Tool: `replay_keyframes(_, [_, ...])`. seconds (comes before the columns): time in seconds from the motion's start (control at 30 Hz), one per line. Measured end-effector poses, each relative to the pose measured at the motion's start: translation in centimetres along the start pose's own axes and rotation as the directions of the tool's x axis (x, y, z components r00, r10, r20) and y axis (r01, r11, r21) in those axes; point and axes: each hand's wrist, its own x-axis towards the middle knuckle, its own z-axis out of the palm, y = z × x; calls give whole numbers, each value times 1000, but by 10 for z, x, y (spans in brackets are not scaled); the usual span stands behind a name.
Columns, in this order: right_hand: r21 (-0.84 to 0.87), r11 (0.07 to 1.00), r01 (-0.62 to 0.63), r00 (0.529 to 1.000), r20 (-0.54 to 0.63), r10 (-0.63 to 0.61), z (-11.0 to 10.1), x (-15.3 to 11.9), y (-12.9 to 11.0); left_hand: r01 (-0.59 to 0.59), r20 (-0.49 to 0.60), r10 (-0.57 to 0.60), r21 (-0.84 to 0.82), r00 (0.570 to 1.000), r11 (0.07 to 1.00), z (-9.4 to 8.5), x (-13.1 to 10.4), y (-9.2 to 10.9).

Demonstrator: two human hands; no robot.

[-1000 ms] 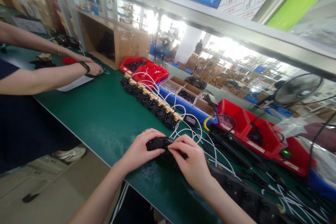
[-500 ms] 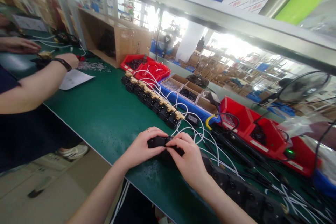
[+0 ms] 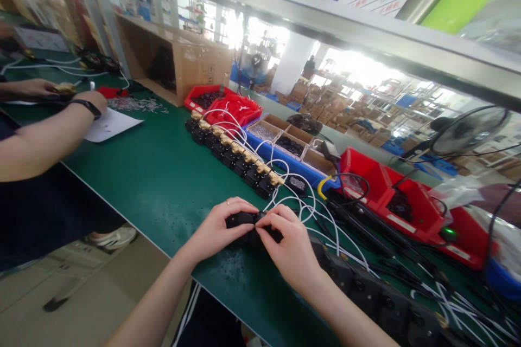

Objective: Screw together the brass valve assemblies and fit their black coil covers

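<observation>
A person works at a green bench [image 3: 138, 179], both hands close to its near edge. The left hand [image 3: 214, 232] grips a black part [image 3: 239, 220], thumb on the near side and fingers over the far side. The right hand [image 3: 291, 244] has thumb and forefinger closed together at the part's right end; whether they pinch something small cannot be told. The part sits just inside the near edge, its underside hidden by the hands. Black blocks [image 3: 382, 303] run in a line beyond the right forearm toward the bench's right end. Farther in, brass-topped units [image 3: 234, 153] stand in a slanting row, with white wires [image 3: 313, 195] looping from them to the right. Along the far edge come a red tray [image 3: 191, 104], a divided blue tray [image 3: 295, 169] and red bins [image 3: 396, 224], with a cardboard box [image 3: 205, 68] at their left. At the bench's left end, a co-worker's banded wrist [image 3: 90, 107] lies over a white sheet [image 3: 116, 124], beside scattered small pieces [image 3: 140, 104].
</observation>
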Motion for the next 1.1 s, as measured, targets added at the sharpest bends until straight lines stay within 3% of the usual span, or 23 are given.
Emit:
replay_keyframes(0.43, [-87,996,12,998,-66,-18,7,-5,-4,-8,-71,9,12,997,1000,8,-2,-2])
replay_keyframes(0.8, [-89,979,-183,982,29,186,-8,14,-7,5,-65,-4,3,998,1000,7,1,1])
replay_keyframes(0.9, [-119,967,-223,970,70,233,-33,29,10,27,-92,-27,3,995,1000,9,0,-1])
replay_keyframes(0.97, [-213,936,-280,956,25,291,-56,46,32,51,-103,-50,7,993,999,10,0,-2])
replay_keyframes(1.03, [-356,866,-352,933,-54,357,-75,66,60,86,-93,-84,20,992,996,10,1,-1])
replay_keyframes(1.1, [-486,786,-382,907,-36,419,-86,85,87,118,-65,-115,42,991,992,7,4,2])
